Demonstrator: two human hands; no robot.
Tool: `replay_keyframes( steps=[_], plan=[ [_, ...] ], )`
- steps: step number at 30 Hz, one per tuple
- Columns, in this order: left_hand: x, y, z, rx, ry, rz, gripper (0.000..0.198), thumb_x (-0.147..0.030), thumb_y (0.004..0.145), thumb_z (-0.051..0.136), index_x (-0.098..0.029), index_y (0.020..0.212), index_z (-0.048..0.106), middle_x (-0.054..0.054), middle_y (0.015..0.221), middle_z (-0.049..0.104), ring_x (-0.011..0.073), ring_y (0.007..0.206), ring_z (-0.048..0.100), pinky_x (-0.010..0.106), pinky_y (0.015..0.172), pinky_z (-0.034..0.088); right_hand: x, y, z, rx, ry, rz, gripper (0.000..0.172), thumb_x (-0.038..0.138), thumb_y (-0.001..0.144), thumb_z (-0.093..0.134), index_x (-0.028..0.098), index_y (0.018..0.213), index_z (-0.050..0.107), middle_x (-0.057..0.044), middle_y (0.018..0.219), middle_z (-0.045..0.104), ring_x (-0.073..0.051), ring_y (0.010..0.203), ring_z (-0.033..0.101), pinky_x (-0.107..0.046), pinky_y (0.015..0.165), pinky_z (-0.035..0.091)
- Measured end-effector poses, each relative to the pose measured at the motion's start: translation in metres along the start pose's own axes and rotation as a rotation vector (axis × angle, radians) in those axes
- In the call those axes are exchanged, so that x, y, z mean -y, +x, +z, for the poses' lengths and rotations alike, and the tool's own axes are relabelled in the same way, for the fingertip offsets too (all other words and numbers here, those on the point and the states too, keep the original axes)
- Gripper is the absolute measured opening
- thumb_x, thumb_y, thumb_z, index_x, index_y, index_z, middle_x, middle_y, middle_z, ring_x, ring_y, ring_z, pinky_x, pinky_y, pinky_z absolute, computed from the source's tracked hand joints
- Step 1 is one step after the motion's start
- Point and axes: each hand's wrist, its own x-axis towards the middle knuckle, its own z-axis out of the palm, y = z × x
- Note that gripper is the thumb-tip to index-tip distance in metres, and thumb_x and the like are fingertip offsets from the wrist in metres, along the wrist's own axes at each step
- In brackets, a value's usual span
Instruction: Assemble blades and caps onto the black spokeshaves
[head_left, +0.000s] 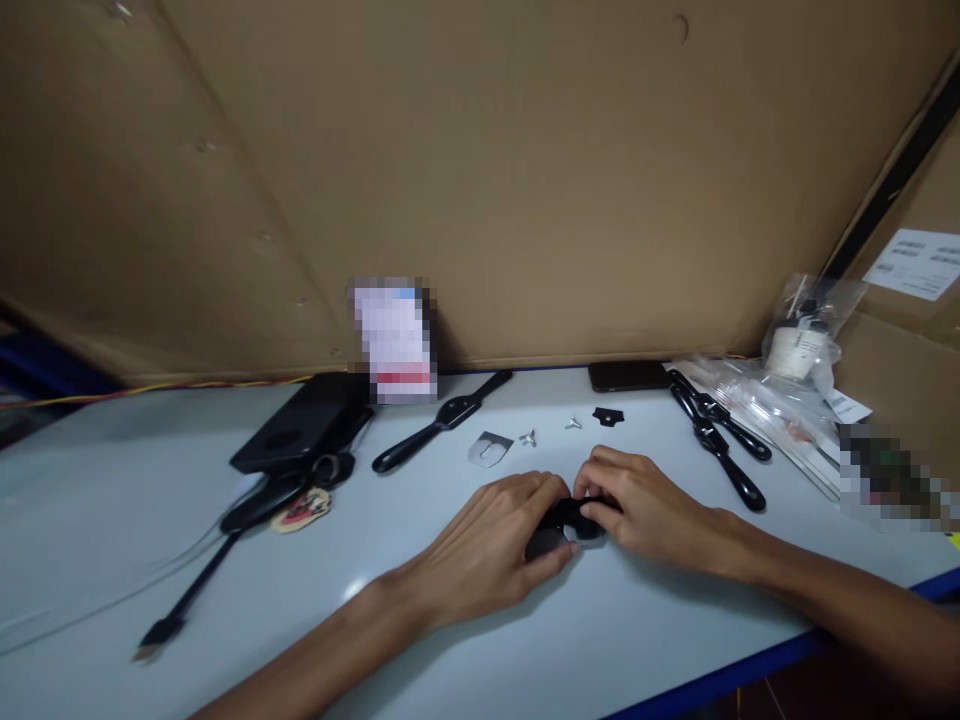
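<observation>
Near the front of the table, my left hand [517, 530] grips a black spokeshave [574, 518], with the thumb along its underside. My right hand [637, 505] holds the other side, its fingers bent close around the middle. The fingers hide much of the tool. Just beyond the hands lie a flat metal blade [490, 449] with a keyhole slot, a thumbscrew [529, 438], a second small screw [573, 424] and a small black cap plate [608, 416]. A further black spokeshave [442, 420] rests behind my left hand.
Two more spokeshaves [720, 440] lie at the right, beside plastic bags [757, 400]. A dark phone [628, 376] lies by the cardboard wall [525, 180]; a blurred screen [397, 340] leans there. At left are a black box [300, 425] and a cable [195, 590].
</observation>
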Motion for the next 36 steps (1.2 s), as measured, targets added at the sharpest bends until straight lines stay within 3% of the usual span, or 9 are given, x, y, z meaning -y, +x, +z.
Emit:
replay_keyframes(
  steps=[5,9,13,18,22,30,36],
  plan=[
    [-0.001,0.001,-0.001,0.011,0.005,-0.014,0.021,-0.035,0.09,0.054,-0.018,0.102,0.056,0.007,0.096,0.067,0.024,0.081,0.061,0.038,0.07,0.049,-0.008,0.009,-0.006,-0.083,-0.004,0.037,0.011,0.01,0.086,0.064,0.018,0.092,0.063,0.0,0.086,0.062,-0.013,0.074,0.056,-0.027,0.071,0.044],
    [-0.002,0.002,-0.001,0.018,-0.004,-0.02,0.019,-0.034,0.089,0.053,-0.019,0.1,0.056,0.007,0.095,0.067,0.0242,0.081,0.061,0.038,0.07,0.048,-0.026,0.03,-0.016,-0.14,-0.177,0.095,0.011,0.012,0.093,0.058,0.017,0.099,0.066,-0.004,0.095,0.066,-0.016,0.084,0.061,-0.031,0.079,0.047],
    [-0.004,0.002,-0.002,0.011,0.006,-0.012,0.019,-0.035,0.09,0.053,-0.018,0.1,0.056,0.007,0.095,0.067,0.0245,0.082,0.061,0.038,0.071,0.047,-0.039,0.056,-0.015,-0.1,-0.309,0.093,0.019,0.014,0.093,0.058,0.012,0.108,0.068,-0.014,0.111,0.065,-0.022,0.09,0.061,-0.035,0.082,0.046],
    [-0.004,0.003,-0.002,0.032,0.044,-0.027,0.019,-0.034,0.09,0.055,-0.018,0.1,0.054,0.008,0.096,0.067,0.0262,0.085,0.062,0.039,0.073,0.047,-0.043,0.078,-0.006,0.006,-0.388,0.033,0.02,0.006,0.089,0.054,0.015,0.095,0.071,-0.011,0.103,0.069,-0.021,0.089,0.061,-0.031,0.082,0.044],
    [-0.004,0.004,-0.002,0.009,0.043,-0.017,0.019,-0.035,0.09,0.055,-0.018,0.1,0.053,0.007,0.094,0.066,0.0253,0.084,0.062,0.038,0.071,0.045,-0.047,0.072,-0.011,0.028,-0.413,0.018,0.028,-0.001,0.084,0.049,0.012,0.096,0.07,-0.012,0.1,0.07,-0.019,0.085,0.06,-0.03,0.079,0.042],
    [-0.004,0.003,-0.001,0.006,0.038,-0.017,0.02,-0.036,0.09,0.054,-0.019,0.099,0.053,0.006,0.092,0.065,0.0245,0.08,0.06,0.037,0.068,0.043,-0.049,0.05,-0.019,0.008,-0.407,0.066,0.02,0.002,0.085,0.053,0.014,0.088,0.068,-0.006,0.088,0.07,-0.016,0.078,0.06,-0.026,0.071,0.04],
    [-0.002,0.002,-0.001,0.028,0.034,-0.021,0.02,-0.036,0.09,0.052,-0.019,0.1,0.053,0.007,0.093,0.064,0.025,0.082,0.06,0.037,0.069,0.043,-0.047,0.046,-0.02,-0.097,-0.456,0.13,0.031,0.006,0.092,0.049,0.013,0.117,0.066,-0.012,0.112,0.064,-0.022,0.098,0.06,-0.032,0.084,0.042]
  ],
)
